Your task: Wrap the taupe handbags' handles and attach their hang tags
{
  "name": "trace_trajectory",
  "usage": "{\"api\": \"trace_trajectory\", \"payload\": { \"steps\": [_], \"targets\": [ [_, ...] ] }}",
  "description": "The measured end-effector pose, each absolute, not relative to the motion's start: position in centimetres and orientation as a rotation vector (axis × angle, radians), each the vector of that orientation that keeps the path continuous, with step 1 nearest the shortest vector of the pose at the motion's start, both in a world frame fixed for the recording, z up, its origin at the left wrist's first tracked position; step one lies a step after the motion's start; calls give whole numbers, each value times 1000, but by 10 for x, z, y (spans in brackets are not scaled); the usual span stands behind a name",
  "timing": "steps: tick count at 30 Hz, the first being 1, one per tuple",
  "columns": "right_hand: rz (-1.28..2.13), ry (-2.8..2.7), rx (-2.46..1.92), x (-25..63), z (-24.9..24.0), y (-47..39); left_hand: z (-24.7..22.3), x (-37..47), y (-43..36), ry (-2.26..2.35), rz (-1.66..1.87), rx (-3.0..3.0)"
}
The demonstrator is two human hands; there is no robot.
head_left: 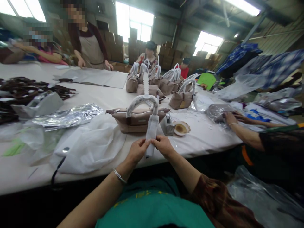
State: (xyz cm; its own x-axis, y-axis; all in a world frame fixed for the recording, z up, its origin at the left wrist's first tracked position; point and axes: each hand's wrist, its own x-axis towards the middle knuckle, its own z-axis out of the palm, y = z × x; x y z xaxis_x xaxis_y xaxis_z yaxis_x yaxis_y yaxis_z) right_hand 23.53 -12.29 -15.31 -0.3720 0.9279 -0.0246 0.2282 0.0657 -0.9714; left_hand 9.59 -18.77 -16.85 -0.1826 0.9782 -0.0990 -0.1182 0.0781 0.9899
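Observation:
A taupe handbag (136, 122) stands on the table in front of me, its arched handles (140, 103) wrapped in white material. From the handle side a flat white wrapped strip (152, 125) hangs down over the bag's front toward me. My left hand (140, 148) pinches the strip's lower part between thumb and fingers. Close beside it, my right hand (162, 145) grips the same strip from the other side. The strip's lower end pokes out below my fingers. What lies inside the white wrapping is hidden.
A tape dispenser (168, 125) and a shallow dish (181, 128) stand right of the bag. White cloth (92, 145) and silvery film (71, 115) lie left. More wrapped handbags (181, 99) stand behind. A co-worker's hands (231, 118) touch a plastic-covered item at right; other people stand across the table.

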Motion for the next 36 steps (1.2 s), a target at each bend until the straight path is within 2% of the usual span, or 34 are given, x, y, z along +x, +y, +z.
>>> {"api": "trace_trajectory", "payload": {
  "steps": [5, 10, 16, 22, 30, 36],
  "targets": [
    [1380, -1670, -1005, 232, -157, -120, -165, 91, -174, 1451, 1390, 1084],
    [1398, -1678, -1033, 238, -157, -115, -148, 76, -172, 1670, 1281, 1504],
    [1347, -1693, -1040, 246, -160, -105, -101, 15, -153, 2168, 1827, 1816],
    [1230, -1712, -1203, 252, -173, -111, -76, -13, -116, 2365, 1273, 2164],
    [1241, -1589, -1318, 290, -190, -125, -69, -17, -83, 2543, 1312, 1925],
    [1238, -1506, -1312, 324, -190, -130, -39, -9, -88, 2458, 1287, 1606]
  ]
}}
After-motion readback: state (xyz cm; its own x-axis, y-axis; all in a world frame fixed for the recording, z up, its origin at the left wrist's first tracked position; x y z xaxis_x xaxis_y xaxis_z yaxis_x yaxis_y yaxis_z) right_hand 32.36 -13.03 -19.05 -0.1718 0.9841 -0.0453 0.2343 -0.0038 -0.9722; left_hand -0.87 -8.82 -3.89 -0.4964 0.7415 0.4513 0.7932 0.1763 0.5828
